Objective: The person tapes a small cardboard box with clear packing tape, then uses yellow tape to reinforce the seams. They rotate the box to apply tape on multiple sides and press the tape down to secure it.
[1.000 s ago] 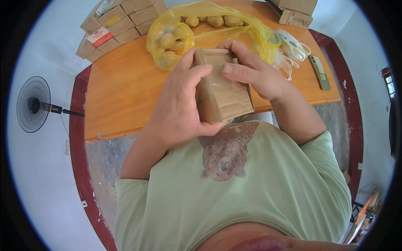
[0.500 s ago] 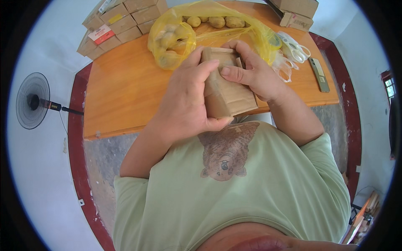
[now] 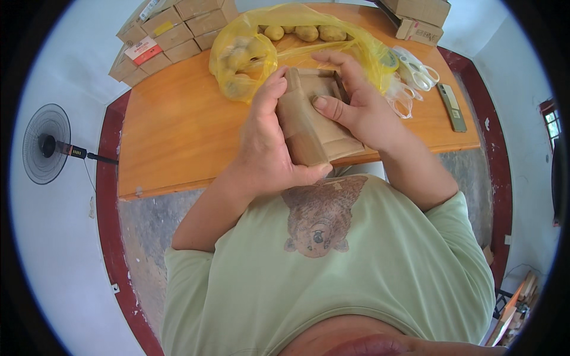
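A small brown cardboard box [image 3: 332, 132] is held tilted between my two hands, above the near edge of the wooden table. My left hand [image 3: 264, 142] grips its left side, with the thumb at the near lower corner and the fingers along the far left edge. My right hand [image 3: 365, 113] holds the right side, its thumb pressed on the sunken upper panel. The right index finger stretches past the far edge, and the other right fingers are partly hidden. Raised cardboard edges stand around the panel. Whether anything is inside the box cannot be seen.
A yellow plastic bag [image 3: 237, 59] and several potatoes [image 3: 307, 33] lie beyond my hands on the wooden table [image 3: 178, 136]. To the right are white-handled scissors [image 3: 418, 71] and a flat grey-green object [image 3: 452, 107]. Stacked cardboard boxes [image 3: 178, 34] stand far left, more boxes [image 3: 420, 29] far right.
My left fingers have slid off the upper panel to the box's left side. The box has tipped slightly, and its raised edges show more. My right index finger has lifted and straightened.
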The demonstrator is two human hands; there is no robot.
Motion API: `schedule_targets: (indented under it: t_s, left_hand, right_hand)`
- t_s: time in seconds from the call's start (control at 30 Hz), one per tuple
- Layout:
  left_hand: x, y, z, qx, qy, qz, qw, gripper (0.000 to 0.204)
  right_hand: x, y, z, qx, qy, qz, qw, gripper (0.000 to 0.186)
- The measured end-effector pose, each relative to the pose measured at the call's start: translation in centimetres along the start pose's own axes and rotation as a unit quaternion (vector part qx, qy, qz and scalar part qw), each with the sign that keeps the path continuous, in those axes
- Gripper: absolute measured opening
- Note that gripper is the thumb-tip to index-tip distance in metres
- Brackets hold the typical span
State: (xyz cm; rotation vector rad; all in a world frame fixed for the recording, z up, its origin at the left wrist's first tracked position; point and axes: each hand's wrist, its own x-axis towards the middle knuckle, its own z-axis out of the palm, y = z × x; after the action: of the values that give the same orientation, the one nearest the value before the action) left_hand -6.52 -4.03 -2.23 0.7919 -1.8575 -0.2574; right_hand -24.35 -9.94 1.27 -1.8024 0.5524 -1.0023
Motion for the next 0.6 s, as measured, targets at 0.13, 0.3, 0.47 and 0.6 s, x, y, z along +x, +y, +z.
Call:
schedule_targets:
  t_s: [0.13,0.3,0.47,0.6]
  left_hand:
    - [-0.1,-0.2,0.0,-0.004,-0.006,0.011,1.000,0.111]
    - [-0.3,-0.3,0.4,-0.047,0.027,0.022,0.998,0.111]
    - [-0.3,-0.1,0.4,-0.025,0.025,0.018,0.999,0.111]
    - [-0.3,0.2,0.4,-0.011,0.019,0.027,0.999,0.112]
  right_hand:
    - [0.3,0.6,-1.1,-0.223,0.003,-0.148,0.963,0.038]
    - [0.5,-0.1,-1.0,-0.120,-0.056,-0.101,0.986,0.033]
    - [1.1,-2.1,-1.5,-0.088,-0.125,-0.012,0.988,0.029]
    - [1.6,-2.2,-1.5,-0.058,-0.152,-0.003,0.987,0.024]
